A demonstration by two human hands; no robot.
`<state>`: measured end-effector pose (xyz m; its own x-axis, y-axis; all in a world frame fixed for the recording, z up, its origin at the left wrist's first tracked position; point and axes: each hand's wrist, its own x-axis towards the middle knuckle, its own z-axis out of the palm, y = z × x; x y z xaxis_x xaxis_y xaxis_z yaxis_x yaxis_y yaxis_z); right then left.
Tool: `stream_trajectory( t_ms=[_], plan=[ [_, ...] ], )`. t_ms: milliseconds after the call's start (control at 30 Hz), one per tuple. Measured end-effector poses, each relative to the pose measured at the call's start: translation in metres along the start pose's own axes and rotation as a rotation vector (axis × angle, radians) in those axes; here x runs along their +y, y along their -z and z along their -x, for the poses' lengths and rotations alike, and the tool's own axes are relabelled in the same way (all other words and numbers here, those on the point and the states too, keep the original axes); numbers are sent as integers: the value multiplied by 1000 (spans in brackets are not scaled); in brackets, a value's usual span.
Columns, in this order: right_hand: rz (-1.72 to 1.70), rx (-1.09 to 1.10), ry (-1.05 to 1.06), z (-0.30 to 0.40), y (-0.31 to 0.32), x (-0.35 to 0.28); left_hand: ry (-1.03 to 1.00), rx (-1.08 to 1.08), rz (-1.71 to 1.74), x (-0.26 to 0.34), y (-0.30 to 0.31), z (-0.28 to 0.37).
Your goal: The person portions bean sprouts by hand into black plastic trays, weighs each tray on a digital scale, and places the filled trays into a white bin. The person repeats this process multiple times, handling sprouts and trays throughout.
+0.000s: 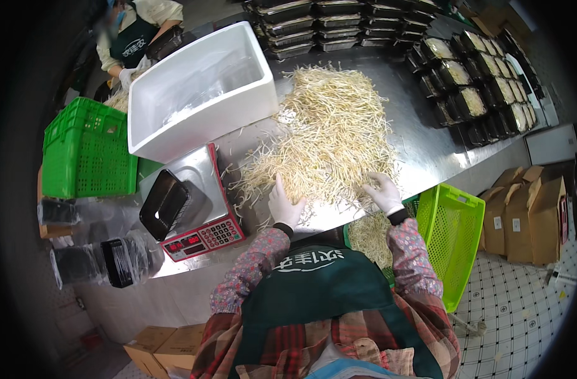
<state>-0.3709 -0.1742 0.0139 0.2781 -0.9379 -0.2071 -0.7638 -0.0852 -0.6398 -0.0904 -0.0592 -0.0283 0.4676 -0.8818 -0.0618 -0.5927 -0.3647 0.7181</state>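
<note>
A wide heap of pale bean sprouts (335, 128) lies on the steel table (414, 137) before me. My left hand (287, 204), in a white glove, rests at the heap's near left edge with thumb and fingers apart. At the near right edge, my gloved right hand (384, 192) touches the sprouts with its fingertips, fingers spread. Neither hand has a clear grip on anything. To the left stands a red digital scale (204, 237) with a steel pan. On it a black plastic tray (167, 203) sits tilted, with no sprouts visible inside.
A white foam box (200, 125) and a green crate (91, 147) stand at left. Stacks of filled black trays (470, 102) line the back and right. A lime-green crate (452, 241) and sprouts in a basket (370, 237) are beside me. Across the table a person (136, 38) works.
</note>
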Motion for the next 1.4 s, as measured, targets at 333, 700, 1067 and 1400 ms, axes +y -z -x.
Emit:
stream_trajectory(
  t_ms=[333,700,1067,1400],
  plan=[
    [256,173,-57,-44,-55,-36,-19,260,4,-38,33,-65],
    [-75,-151,44,-71,-52,-91,173,19,818,-21,24,-67],
    [336,24,64,-100,-55,-50,184,-14,662,-19,-13,-56],
    [-532,-166,105,-78,-31,-89,440,-98,1208,-21,36,-31]
  ],
)
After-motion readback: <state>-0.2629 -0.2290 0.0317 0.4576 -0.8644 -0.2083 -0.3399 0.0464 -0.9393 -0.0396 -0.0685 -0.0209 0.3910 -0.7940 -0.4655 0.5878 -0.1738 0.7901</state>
